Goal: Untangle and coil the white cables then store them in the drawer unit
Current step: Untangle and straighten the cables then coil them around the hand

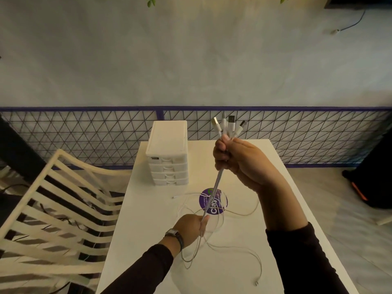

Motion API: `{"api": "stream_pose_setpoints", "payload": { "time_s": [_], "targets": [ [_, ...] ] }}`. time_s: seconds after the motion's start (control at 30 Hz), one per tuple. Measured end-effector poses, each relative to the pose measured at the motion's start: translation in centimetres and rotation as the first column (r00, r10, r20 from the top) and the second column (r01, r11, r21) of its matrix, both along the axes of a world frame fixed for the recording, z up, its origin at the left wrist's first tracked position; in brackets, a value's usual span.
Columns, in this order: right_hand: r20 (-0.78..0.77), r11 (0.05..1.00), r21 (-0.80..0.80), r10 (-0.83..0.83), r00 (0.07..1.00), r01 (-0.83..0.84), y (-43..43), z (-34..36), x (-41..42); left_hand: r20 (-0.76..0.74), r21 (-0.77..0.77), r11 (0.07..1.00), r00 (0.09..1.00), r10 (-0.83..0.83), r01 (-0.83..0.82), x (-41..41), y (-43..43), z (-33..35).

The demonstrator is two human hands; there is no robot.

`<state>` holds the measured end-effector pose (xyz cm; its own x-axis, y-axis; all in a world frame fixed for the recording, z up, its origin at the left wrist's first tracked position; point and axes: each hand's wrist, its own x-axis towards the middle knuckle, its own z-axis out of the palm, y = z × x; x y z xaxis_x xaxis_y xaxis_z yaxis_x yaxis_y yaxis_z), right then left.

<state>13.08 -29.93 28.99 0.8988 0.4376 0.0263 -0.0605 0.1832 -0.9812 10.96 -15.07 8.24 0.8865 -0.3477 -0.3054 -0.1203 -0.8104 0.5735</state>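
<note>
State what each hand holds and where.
Right hand grips the white cables just below their plugs; left hand pinches the same bundle lower down.

Seemingly a café or shared lounge: a small white table with a round purple branded sticker, a cream slatted chair, a purple-framed wire mesh panel along a plain plastered wall, green leaves overhead

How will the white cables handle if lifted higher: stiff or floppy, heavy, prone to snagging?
Probably floppy: the white cables run straight only between the right hand and left hand; the rest loops loosely on the table. Likely light: one fist holds four plug ends. Crossed loops may snag.
</note>
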Motion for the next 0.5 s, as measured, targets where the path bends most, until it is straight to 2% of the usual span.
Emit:
{"api": "stream_pose_setpoints", "payload": {
  "time_s": [0.1,0.2,0.23,0.3,0.4,0.5],
  "targets": [
    [0.007,0.996,0.025,0.088,0.996,-0.088,-0.2,0.2,0.2,-0.191,-0.019,0.99,0.972,-0.138,0.137,1.3,0.3,0.9],
    [0.008,0.978,-0.088,0.19,0.982,-0.188,-0.3,0.3,0.5,-0.318,0.194,0.903,0.895,-0.312,0.383,3.6,2.1,4.1],
    [0.0,0.964,-0.143,0.228,0.974,-0.226,-0.5,0.3,0.6,-0.358,0.257,0.87,0.878,-0.32,0.422,4.4,2.8,6.3],
    [-0.047,0.909,-0.259,0.326,0.944,-0.327,-0.6,0.1,0.7,-0.328,0.3,0.858,0.89,-0.317,0.416,6.4,4.4,11.4],
    [-0.165,0.749,-0.462,0.453,0.876,-0.474,-0.4,-0.1,0.9,-0.22,0.169,0.943,0.943,-0.247,0.287,8.1,5.6,19.8],
    [-0.242,0.539,-0.648,0.525,0.816,-0.539,0.4,0.1,1.2,-0.212,-0.077,0.975,0.952,-0.221,0.209,8.0,4.8,24.9]
  ]
}}
